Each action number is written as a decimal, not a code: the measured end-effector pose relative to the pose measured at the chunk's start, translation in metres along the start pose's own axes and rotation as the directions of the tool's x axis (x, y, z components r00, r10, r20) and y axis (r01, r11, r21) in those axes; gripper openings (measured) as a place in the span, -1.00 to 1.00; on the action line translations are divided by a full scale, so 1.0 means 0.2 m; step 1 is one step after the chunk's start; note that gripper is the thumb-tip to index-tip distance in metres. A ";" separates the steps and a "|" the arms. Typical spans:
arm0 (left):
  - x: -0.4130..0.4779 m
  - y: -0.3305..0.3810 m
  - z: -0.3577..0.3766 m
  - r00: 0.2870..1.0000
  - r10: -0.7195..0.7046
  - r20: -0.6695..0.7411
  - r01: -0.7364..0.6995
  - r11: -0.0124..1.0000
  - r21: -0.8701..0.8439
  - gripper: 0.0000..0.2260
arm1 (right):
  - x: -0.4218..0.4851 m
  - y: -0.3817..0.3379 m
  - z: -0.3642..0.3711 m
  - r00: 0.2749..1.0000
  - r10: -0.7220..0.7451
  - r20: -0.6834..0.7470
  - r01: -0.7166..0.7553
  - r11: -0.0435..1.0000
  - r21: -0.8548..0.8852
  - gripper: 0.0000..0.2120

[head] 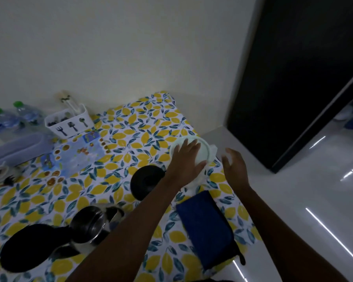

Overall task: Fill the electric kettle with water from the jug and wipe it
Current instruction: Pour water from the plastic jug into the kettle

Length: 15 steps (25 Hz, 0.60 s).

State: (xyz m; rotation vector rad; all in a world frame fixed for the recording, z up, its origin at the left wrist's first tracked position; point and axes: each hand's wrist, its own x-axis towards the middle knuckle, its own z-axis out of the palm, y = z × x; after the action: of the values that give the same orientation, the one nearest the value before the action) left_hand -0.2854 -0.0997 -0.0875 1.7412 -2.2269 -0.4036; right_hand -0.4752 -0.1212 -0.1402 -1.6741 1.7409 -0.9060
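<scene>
A white jug point(200, 176) with a round white lid point(202, 151) stands near the right edge of the lemon-print table point(118, 123). My left hand point(185, 159) lies on top of the lid, fingers spread across it and the thumb at its rim. My right hand point(234, 165) hovers just right of the jug, fingers apart, holding nothing. The steel electric kettle point(88, 226) sits at the lower left with its black lid point(29, 247) swung open. Its round black base point(145, 180) is between kettle and jug. A folded blue cloth point(206, 226) lies in front of the jug.
At the back left stand a white cutlery caddy point(69, 123), two green-capped water bottles point(27, 112) and a pale lidded box point(14, 149). A blue printed mat point(75, 151) lies mid-table. A dark door point(293, 78) and glossy white floor point(293, 200) are to the right.
</scene>
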 end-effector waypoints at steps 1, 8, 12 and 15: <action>0.06 0.02 0.02 0.997 -0.058 0.053 0.056 0.997 0.055 -0.31 | 0.09 0.00 0.01 0.999 0.003 0.047 -0.004 0.999 0.033 -0.66; 0.11 0.02 0.17 0.979 -0.180 0.094 0.142 0.938 0.315 -0.24 | 0.39 -0.02 0.17 0.910 0.046 0.413 -0.133 0.974 0.185 -0.47; 0.11 0.01 0.19 0.986 -0.157 0.053 0.128 0.924 0.360 -0.27 | 0.45 0.03 0.21 0.886 0.054 0.460 -0.198 0.942 0.271 -0.46; 0.10 0.02 0.17 0.986 -0.152 0.074 0.115 0.923 0.366 -0.27 | 0.44 0.02 0.22 0.900 0.063 0.432 -0.246 0.891 0.381 -0.61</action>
State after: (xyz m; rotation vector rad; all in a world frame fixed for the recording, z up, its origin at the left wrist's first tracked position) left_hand -0.3067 -0.1175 -0.1155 2.1090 -2.3782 -0.1136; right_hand -0.4489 -0.2138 -0.1652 -1.2936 1.2591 -0.7286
